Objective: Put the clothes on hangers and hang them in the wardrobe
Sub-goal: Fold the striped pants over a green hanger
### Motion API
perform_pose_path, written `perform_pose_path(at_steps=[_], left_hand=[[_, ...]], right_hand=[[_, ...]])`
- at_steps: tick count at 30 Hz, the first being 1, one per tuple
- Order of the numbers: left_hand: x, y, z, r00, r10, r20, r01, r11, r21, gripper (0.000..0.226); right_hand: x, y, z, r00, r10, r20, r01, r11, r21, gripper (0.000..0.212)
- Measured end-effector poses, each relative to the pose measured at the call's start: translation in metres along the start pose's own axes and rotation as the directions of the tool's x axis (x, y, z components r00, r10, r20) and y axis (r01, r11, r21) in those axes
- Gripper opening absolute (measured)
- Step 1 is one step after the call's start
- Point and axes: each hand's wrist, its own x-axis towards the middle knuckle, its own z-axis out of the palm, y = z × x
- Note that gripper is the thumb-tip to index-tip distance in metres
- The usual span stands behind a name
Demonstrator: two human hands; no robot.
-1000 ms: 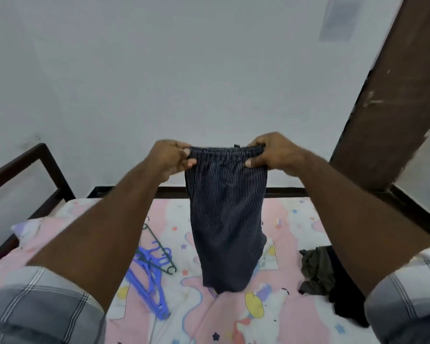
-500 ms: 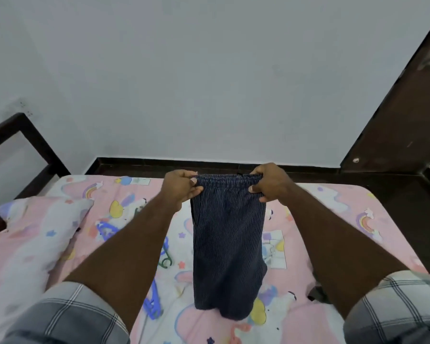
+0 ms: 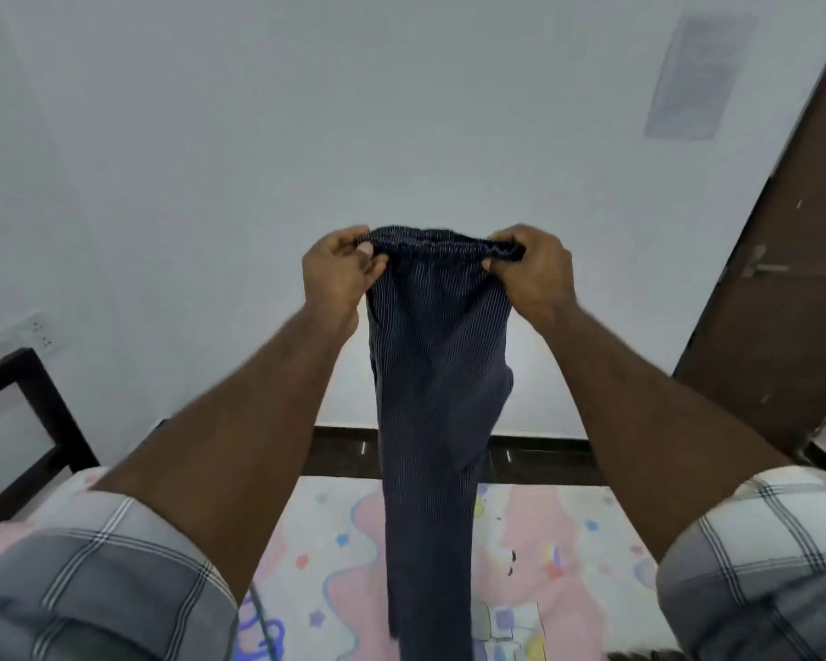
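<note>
Dark blue pinstriped trousers hang lengthwise in front of me, held up by the elastic waistband at about chest height against the white wall. My left hand pinches the left end of the waistband. My right hand grips the bunched right end. The legs drop straight down over the bed and run out of the bottom of the frame. A bit of a blue hanger shows on the sheet at the bottom left, mostly hidden by my left arm.
A bed with a pink cartoon-print sheet lies below. Its dark wooden frame rises at the left. A dark brown door with a handle stands at the right. A white wall fills the background.
Both hands have lifted the trousers higher and the view has tilted up. The right hand has bunched its end of the waistband. The legs now hang longer.
</note>
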Motion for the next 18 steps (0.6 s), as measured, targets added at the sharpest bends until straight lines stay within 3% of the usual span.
perform_pose_path(at_steps=[4,9,14,18], left_hand=[[-0.027,0.056,0.005,0.996,0.089,0.029,-0.088,0.995,-0.040,0.019],[-0.104,0.066,-0.033,0.994,0.074,0.083,-0.068,0.995,-0.066,0.019],[-0.201,0.027,-0.099,0.992,-0.063,0.108,0.066,0.997,-0.025,0.019],[-0.287,-0.021,-0.157,0.974,-0.212,0.085,0.214,0.977,-0.020,0.019]], right_hand=[[-0.003,-0.050,-0.035,0.994,-0.088,-0.059,0.090,0.996,0.030,0.022],[-0.078,-0.077,-0.058,0.997,-0.078,-0.025,0.079,0.997,0.024,0.022],[-0.208,-0.071,-0.061,0.996,0.073,0.057,-0.072,0.997,-0.026,0.022],[-0.330,-0.051,-0.050,0.955,0.256,0.148,-0.249,0.967,-0.061,0.022]])
